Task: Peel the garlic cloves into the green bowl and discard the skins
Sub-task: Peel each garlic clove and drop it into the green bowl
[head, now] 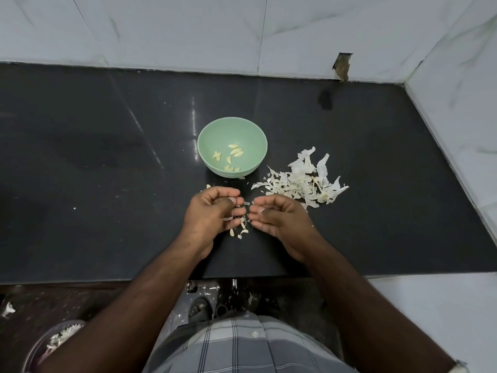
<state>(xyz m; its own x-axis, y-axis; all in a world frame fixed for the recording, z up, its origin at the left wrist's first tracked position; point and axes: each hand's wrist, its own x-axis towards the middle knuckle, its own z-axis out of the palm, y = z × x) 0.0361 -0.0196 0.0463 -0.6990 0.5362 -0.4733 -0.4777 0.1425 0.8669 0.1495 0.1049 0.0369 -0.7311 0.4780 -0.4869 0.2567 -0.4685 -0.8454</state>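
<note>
Hovering curled over counter (107, 157): hands (209, 211)

Left hand (212, 211) curls over sth small at the fingertips, prob a clove but can't tell, too tiny. Bits under it (239, 230) partly covered, so skins vs cloves is unclear. Steel dish (51, 343) bottom left is cut off by the edge and an arm, contents blurry.

My glossy black stone desk (349, 125) met white marbled wall tiles (188, 28); one tile had a chipped hole (342, 66).
</note>
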